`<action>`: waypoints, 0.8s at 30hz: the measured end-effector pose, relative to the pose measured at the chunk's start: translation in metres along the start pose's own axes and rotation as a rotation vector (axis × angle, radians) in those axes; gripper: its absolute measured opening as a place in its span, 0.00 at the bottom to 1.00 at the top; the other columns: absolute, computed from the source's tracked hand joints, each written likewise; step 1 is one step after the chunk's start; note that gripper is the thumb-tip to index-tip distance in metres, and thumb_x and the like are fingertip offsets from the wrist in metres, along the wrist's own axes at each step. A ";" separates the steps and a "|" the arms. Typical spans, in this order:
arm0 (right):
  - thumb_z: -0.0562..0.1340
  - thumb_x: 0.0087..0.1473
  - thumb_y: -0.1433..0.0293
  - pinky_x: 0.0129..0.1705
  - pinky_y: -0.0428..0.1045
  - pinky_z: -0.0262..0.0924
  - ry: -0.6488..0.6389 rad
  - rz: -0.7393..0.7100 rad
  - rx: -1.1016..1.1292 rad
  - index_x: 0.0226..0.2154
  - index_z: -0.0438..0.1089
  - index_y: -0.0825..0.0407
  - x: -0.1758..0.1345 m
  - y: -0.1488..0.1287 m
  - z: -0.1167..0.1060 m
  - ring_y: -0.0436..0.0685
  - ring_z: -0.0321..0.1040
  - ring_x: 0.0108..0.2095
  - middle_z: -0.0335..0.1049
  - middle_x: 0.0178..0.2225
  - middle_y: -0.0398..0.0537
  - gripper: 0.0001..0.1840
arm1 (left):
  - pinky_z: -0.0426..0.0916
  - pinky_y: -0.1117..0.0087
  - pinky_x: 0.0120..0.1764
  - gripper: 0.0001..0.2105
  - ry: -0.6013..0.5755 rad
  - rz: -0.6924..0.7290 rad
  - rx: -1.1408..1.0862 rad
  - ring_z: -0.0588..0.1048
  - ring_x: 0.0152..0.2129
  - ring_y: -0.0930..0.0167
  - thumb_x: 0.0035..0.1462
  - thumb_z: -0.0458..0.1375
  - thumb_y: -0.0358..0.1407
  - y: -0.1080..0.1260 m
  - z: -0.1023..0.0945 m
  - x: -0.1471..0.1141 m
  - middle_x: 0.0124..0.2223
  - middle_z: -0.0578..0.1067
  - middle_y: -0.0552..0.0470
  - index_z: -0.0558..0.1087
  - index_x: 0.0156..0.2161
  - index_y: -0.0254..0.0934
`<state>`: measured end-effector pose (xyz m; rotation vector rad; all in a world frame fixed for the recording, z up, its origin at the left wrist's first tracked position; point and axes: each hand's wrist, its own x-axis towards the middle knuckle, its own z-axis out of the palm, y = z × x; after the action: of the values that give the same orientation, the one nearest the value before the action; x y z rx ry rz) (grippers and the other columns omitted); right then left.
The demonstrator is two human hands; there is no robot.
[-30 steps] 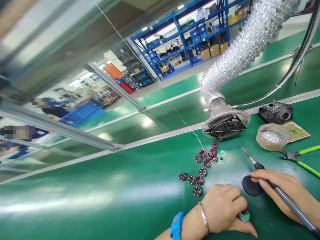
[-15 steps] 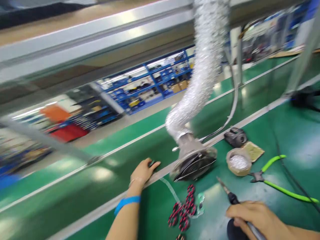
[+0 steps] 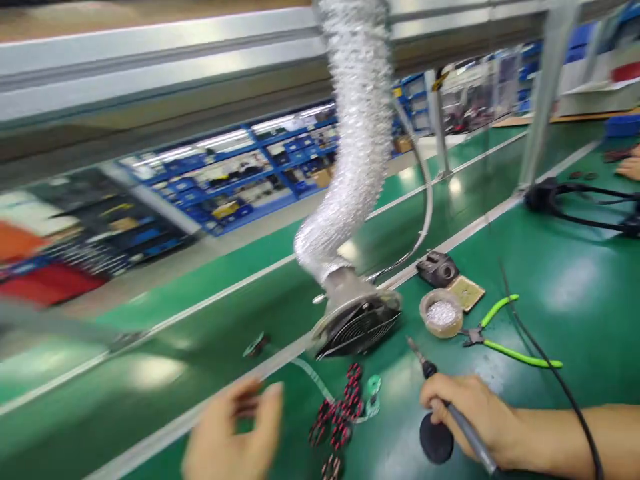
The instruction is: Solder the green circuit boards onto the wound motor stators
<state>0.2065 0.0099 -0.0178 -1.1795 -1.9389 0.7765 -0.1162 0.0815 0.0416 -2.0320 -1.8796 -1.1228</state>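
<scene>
My right hand [image 3: 473,415] grips a soldering iron [image 3: 429,368], its tip pointing up and left over the green bench. Under that hand lies a black disc [image 3: 437,438]. My left hand [image 3: 233,430], smeared by motion, is at the lower left with thumb and fingers apart and nothing visible between them. Beyond it, a small dark ring-like piece [image 3: 257,345] rests on the green surface past the pale rail. Between my hands sits a cluster of red-and-black wound rings [image 3: 340,413], beside a clear strip and small green rings [image 3: 373,395].
A fume extractor head [image 3: 357,323] hangs from a silver duct [image 3: 357,133] above the rail. To its right are a round tub [image 3: 441,313], a yellow sponge [image 3: 467,293], a black holder [image 3: 437,269] and green-handled cutters [image 3: 517,353]. Another person's hand [image 3: 631,163] shows far right.
My left hand has let go of the small dark piece beyond the rail and drawn back toward me. My right hand still holds the soldering iron. The view has swung right.
</scene>
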 end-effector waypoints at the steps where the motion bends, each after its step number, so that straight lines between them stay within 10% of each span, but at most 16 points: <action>1: 0.50 0.59 0.72 0.28 0.42 0.63 -0.010 0.016 0.012 0.37 0.65 0.50 -0.002 0.000 -0.001 0.50 0.74 0.26 0.73 0.26 0.42 0.09 | 0.72 0.65 0.31 0.12 -0.092 0.129 -0.008 0.74 0.27 0.66 0.55 0.57 0.44 0.022 -0.002 -0.023 0.34 0.75 0.52 0.71 0.40 0.40; 5: 0.47 0.65 0.67 0.32 0.43 0.66 -0.057 0.048 0.031 0.38 0.64 0.49 -0.004 0.006 -0.002 0.51 0.75 0.30 0.74 0.29 0.44 0.12 | 0.70 0.61 0.47 0.17 -0.397 0.320 0.037 0.72 0.43 0.63 0.56 0.50 0.28 0.083 0.013 -0.071 0.47 0.74 0.43 0.68 0.51 0.34; 11: 0.48 0.66 0.61 0.35 0.40 0.68 -0.057 0.026 0.022 0.39 0.65 0.45 -0.012 0.016 -0.003 0.48 0.77 0.33 0.76 0.33 0.40 0.12 | 0.66 0.55 0.44 0.25 -0.611 0.246 0.234 0.67 0.45 0.58 0.47 0.56 0.26 0.094 0.024 -0.063 0.50 0.69 0.41 0.68 0.54 0.33; 24: 0.54 0.62 0.57 0.31 0.38 0.70 0.036 -0.046 -0.094 0.36 0.71 0.44 -0.014 0.039 -0.002 0.52 0.77 0.30 0.77 0.30 0.39 0.14 | 0.64 0.58 0.43 0.12 -0.581 0.195 0.261 0.69 0.42 0.60 0.60 0.55 0.41 0.100 0.036 -0.058 0.44 0.72 0.45 0.73 0.44 0.38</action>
<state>0.2310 0.0125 -0.0511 -1.1912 -1.9840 0.6419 -0.0067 0.0355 0.0177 -2.4806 -1.8582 -0.2272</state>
